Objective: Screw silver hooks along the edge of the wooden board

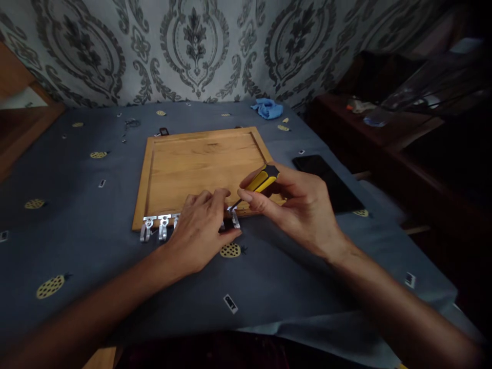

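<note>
A framed wooden board lies flat on the cloth, with metal hooks in a row along its front edge. My right hand is closed around the handle of a yellow and black screwdriver, pinched between thumb and fingers. The screwdriver's thin shaft slants down to the rightmost hook, its tip at the hook's mounting plate. My left hand grips the board's front edge, fingers curled over the top and thumb below, beside that hook. It hides the middle hooks.
A dark phone or tablet lies right of the board. Behind are a crumpled blue cloth and small loose metal bits. A patterned tablecloth covers the table. Dark furniture with items stands at the right.
</note>
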Tool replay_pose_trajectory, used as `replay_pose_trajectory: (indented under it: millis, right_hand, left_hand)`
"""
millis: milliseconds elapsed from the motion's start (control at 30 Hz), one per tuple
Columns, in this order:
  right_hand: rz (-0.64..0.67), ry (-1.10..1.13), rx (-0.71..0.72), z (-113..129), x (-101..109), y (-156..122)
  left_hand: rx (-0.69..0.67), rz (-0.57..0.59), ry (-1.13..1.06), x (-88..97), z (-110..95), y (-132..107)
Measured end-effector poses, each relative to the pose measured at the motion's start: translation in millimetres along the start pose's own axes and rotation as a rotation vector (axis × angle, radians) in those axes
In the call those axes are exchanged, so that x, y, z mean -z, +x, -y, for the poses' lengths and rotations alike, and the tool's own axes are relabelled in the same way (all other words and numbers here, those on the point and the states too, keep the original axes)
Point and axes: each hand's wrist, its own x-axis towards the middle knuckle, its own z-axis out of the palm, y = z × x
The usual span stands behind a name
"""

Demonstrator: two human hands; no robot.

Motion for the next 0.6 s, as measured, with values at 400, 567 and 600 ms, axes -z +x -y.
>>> replay_pose_trajectory:
  millis: [400,567,600]
  right_hand:
    - [0.056,0.295,-0.099,3,4,4]
    - [0.175,0.414,-0.168,7,14,8]
    - [0.173,0.418,-0.169,7,15,8]
  left_hand:
    - [-0.008,-0.006,-0.002,-1.0,1,0]
    - [-0.011,-0.015,-0.009,-2.7,3,-1]
    - [-0.011,-0.017,-0.008,-3.0,3,-1]
